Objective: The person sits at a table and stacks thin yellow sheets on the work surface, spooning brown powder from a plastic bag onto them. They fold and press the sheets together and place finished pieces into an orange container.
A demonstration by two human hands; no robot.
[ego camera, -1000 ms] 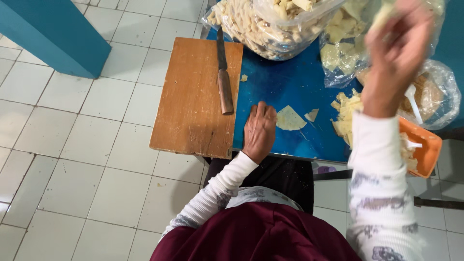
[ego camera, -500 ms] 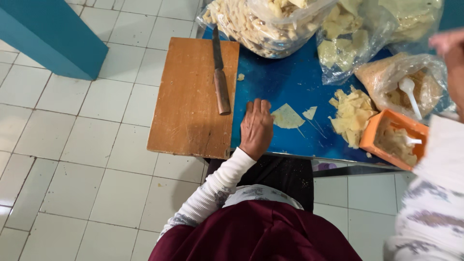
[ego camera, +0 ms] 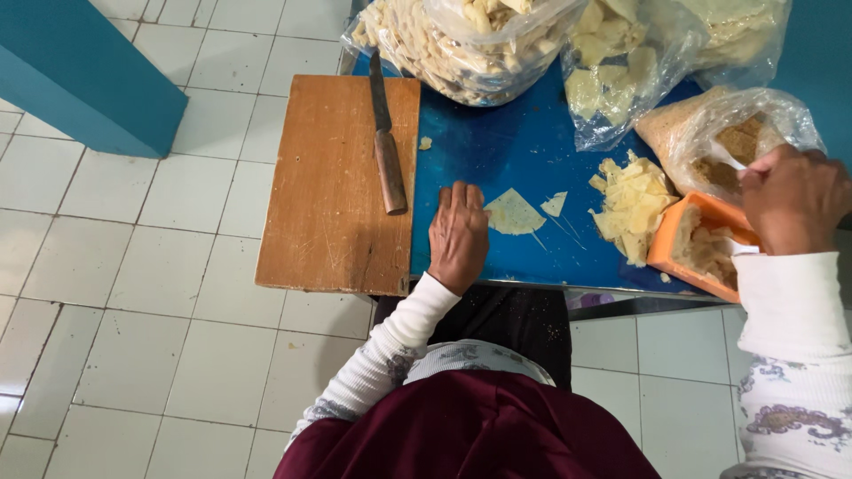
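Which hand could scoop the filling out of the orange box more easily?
Probably the right hand. It is already over the orange box and seems to grip a white spoon there. The left hand lies flat on the blue table, beside the triangular wrapper, farther away.

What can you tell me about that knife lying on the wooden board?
The knife lies flat along the right edge of the wooden cutting board, untouched by either hand. Its narrow, dark grey blade points away from the person, the tip reaching past the board's far edge towards a clear bag of pale pieces. The handle, a brown rounded one that looks like wood, points back towards the person. The left hand rests flat on the blue table just right of the handle's end.
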